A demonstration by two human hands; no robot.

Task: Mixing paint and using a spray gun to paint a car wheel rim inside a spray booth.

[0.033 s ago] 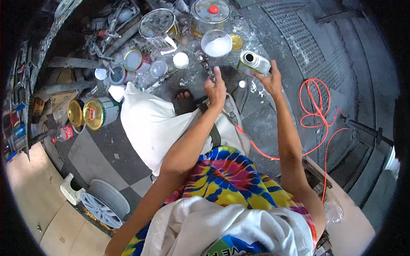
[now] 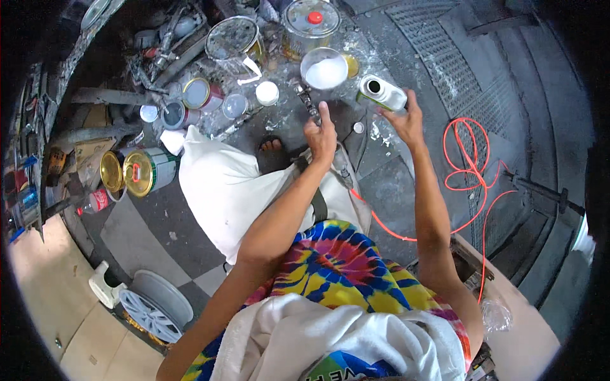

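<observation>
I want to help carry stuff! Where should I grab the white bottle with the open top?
Probably round the middle of the white bottle, from the side. It lies tilted with its open mouth up-left, so stay off that end. The right hand holds its lower side this way.

A: Which packages are there?
B: A white can (image 2: 381,93) with a round black mouth, tipped on its side in the right hand (image 2: 406,120). Just left of it stands a clear tub (image 2: 324,68) of white stuff on the floor.

A: And further back?
B: A big tin (image 2: 311,22) with a silvery lid and red cap, and a tilted metal bucket (image 2: 235,41) to its left.

A: On the left?
B: Two tins lying sideways, gold lids facing out: one (image 2: 149,171) white and green, one (image 2: 109,171) behind it. A small clear bottle (image 2: 95,202) with a red label lies near them.
</observation>
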